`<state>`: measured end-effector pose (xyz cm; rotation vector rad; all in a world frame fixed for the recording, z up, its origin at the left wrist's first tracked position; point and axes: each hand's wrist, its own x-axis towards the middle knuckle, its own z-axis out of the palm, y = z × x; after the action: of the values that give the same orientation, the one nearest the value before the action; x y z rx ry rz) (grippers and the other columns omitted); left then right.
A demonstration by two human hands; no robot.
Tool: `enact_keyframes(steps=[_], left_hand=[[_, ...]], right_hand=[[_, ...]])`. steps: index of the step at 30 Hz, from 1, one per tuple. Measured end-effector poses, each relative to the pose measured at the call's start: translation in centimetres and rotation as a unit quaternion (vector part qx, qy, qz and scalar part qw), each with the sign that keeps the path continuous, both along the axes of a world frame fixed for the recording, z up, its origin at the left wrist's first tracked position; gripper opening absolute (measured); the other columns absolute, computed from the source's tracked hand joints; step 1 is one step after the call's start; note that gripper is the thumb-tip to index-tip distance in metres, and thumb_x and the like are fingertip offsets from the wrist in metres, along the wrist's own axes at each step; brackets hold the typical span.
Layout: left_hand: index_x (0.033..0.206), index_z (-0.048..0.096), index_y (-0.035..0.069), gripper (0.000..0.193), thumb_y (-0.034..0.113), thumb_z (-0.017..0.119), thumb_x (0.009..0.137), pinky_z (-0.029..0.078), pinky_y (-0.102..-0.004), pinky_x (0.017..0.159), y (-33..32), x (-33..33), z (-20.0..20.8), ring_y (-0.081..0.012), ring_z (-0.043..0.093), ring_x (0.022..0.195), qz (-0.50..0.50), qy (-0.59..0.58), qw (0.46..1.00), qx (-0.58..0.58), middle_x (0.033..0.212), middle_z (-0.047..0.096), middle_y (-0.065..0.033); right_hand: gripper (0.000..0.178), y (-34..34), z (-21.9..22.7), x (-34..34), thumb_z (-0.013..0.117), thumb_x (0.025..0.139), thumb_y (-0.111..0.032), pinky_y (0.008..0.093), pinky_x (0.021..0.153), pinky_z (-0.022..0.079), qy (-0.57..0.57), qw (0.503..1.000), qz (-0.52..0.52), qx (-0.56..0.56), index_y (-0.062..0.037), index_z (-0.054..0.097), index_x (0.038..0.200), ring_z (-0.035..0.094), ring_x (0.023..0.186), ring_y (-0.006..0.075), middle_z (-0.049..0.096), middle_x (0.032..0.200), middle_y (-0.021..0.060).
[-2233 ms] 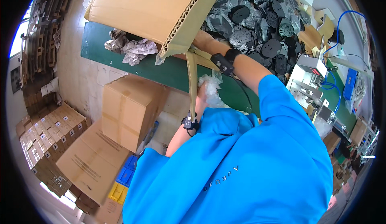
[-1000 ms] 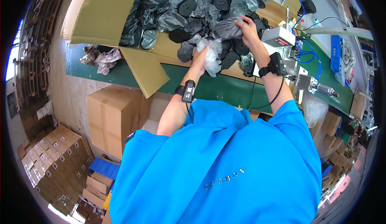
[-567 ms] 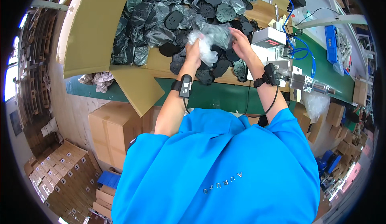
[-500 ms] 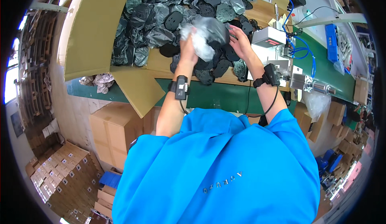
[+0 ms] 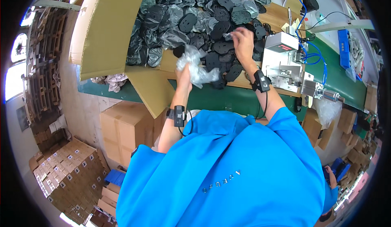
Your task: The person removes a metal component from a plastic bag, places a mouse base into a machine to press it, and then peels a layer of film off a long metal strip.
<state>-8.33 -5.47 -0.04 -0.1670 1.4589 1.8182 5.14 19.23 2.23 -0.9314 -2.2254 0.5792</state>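
Note:
My left hand (image 5: 184, 78) is closed around a bunch of crumpled clear plastic bags (image 5: 196, 66), held in front of the pile near the table's front edge. My right hand (image 5: 244, 44) reaches over the pile of loose black oval pads with slots (image 5: 223, 46). Its fingers are bent together, and a shiny, clear scrap shows at the fingertips; what it belongs to I cannot make out. Behind and to the left lie many black pads wrapped in clear bags (image 5: 171, 17), inside a large open cardboard box (image 5: 108, 35). Each wrist wears a small black device with a cable.
Right of the pads stands a white machine with a red display (image 5: 282, 42), blue air hoses (image 5: 311, 54) and a metal cylinder (image 5: 326, 93). A box flap (image 5: 150, 90) hangs over the green table's edge. A closed carton (image 5: 122, 129) is below. Another person (image 5: 330, 190) shows at lower right.
My hands have parted. The left came down and nearer with the clear bags; the right closed its fingers over the pile. The dark piece in plastic between them is no longer there.

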Motion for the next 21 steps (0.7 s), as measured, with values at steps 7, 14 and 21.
enact_keyframes(steps=[7, 14, 21], left_hand=[[0.142, 0.050, 0.008, 0.046, 0.020, 0.065, 0.100, 0.057, -0.0356, 0.087, -3.5, 3.2, -1.7, -0.0211, 0.068, 0.108, -0.047, -0.187, 0.968, 0.162, 0.125, 0.066, -0.0102], [0.138, 0.055, 0.006, 0.047, 0.023, 0.071, 0.098, 0.055, -0.0356, 0.089, -2.3, 3.3, -0.8, -0.0193, 0.066, 0.107, -0.023, -0.093, 0.988, 0.118, 0.124, 0.066, -0.0087], [0.126, 0.059, 0.000, 0.033, 0.011, 0.068, 0.096, 0.059, -0.0404, 0.087, -6.2, 1.9, -3.6, -0.0256, 0.070, 0.102, 0.128, -0.103, 0.985, 0.045, 0.118, 0.068, -0.0132]], right_hand=[[0.014, -2.7, 4.7, -0.7, 0.072, 0.094, -0.017, 0.0333, 0.084, 0.049, 0.144, 0.963, -0.025, -0.227, -0.0050, 0.074, 0.101, 0.064, 0.094, 0.0220, 0.069, 0.102, 0.0100], [0.029, -11.8, 2.3, -3.4, 0.059, 0.096, -0.023, 0.0402, 0.089, 0.055, -0.147, 0.864, 0.289, -0.386, -0.0016, 0.072, 0.111, 0.072, 0.099, 0.0324, 0.074, 0.107, 0.0187], [0.048, -9.0, -2.7, -13.0, 0.070, 0.091, -0.042, 0.0481, 0.099, 0.048, -0.095, 0.982, 0.121, -0.107, -0.0022, 0.068, 0.119, 0.059, 0.111, 0.0410, 0.063, 0.115, 0.0220]])
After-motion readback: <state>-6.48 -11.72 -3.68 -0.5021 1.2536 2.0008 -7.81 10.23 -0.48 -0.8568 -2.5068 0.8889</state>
